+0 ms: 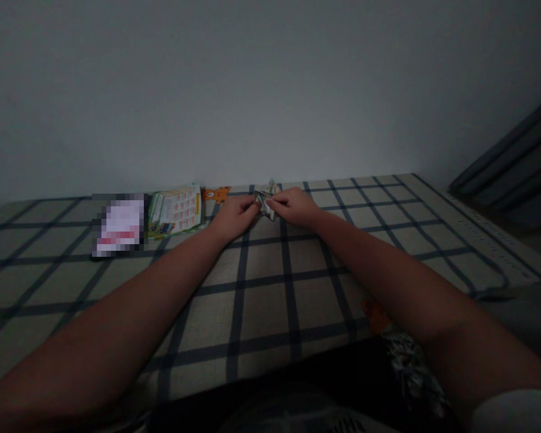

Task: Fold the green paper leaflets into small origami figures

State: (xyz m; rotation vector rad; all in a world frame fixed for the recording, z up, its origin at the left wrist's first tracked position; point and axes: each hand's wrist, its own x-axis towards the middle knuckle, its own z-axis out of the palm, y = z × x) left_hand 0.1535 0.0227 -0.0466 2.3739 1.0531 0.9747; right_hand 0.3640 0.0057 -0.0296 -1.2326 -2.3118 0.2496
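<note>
Both arms stretch forward over a checked tablecloth (261,307), and the hands meet near its far edge. Between them is a small folded piece of printed paper (270,210), with pointed corners sticking up and down. My left hand (235,218) pinches its left side between thumb and fingers. From the right, my right hand (296,206) grips the same paper, thumb and fingertips closed on it. The fingers cover part of the paper, so its full shape cannot be made out.
Left of the hands lies a stack of printed leaflets (178,208). Beside it is a phone-like device with a blurred bright screen (121,222). A plain wall (270,90) rises behind the cloth. Dark folded fabric (514,150) hangs at the right. Crumpled printed material (415,367) sits near my lap.
</note>
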